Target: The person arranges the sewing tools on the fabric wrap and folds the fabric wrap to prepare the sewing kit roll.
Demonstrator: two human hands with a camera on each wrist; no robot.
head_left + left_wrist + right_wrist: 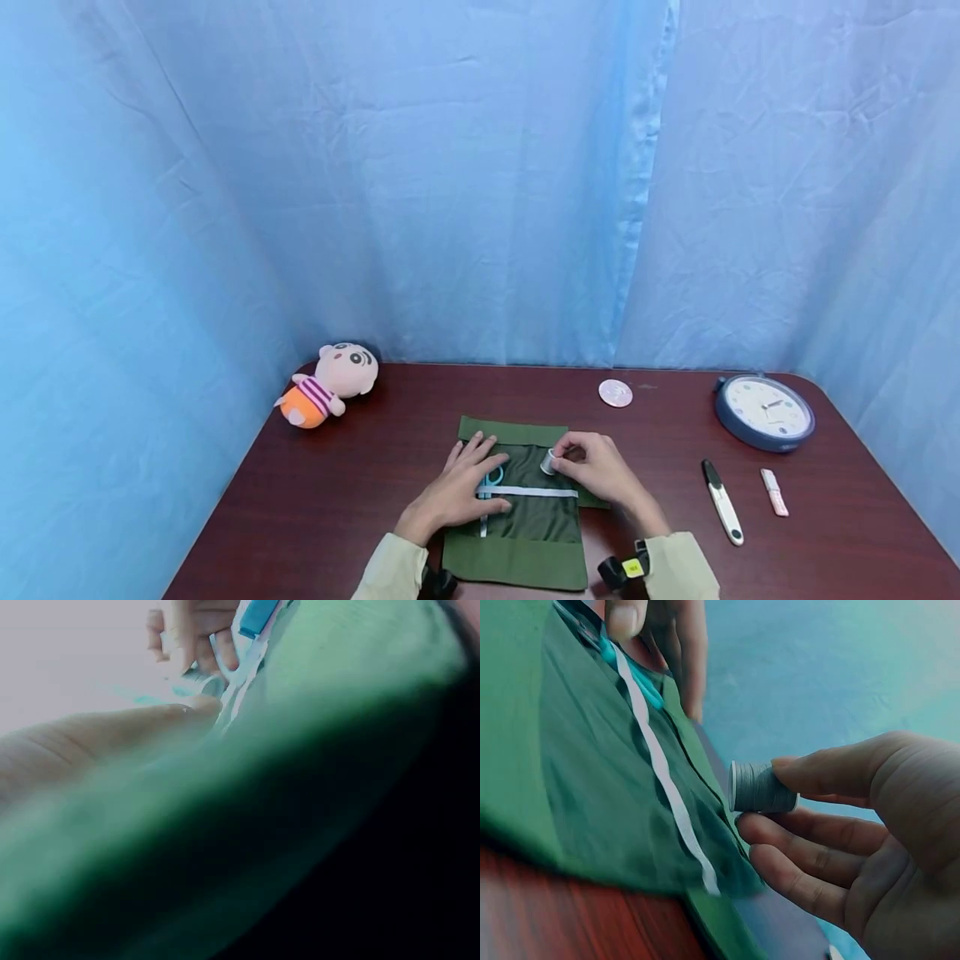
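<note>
A green fabric pouch [517,560] lies spread on the table, with a white elastic strap [536,492] across its dark inner panel. Small scissors with turquoise handles [495,477] are tucked under the strap at the left. Over them my left hand [457,490] rests on the cloth, its fingers spread and straight. My right hand [603,471] pinches a spool of grey thread [761,787] between thumb and fingers, above the pouch's right part. In the left wrist view, blurred green cloth covers most of the picture.
A plush doll [330,385] lies at the table's back left. On the right are a round clock [765,412], a white-and-black cutter-like tool [723,504] and a small white-and-pink stick [774,492]. A pale round disc [615,392] lies at the back. Blue curtains [450,183] surround the table.
</note>
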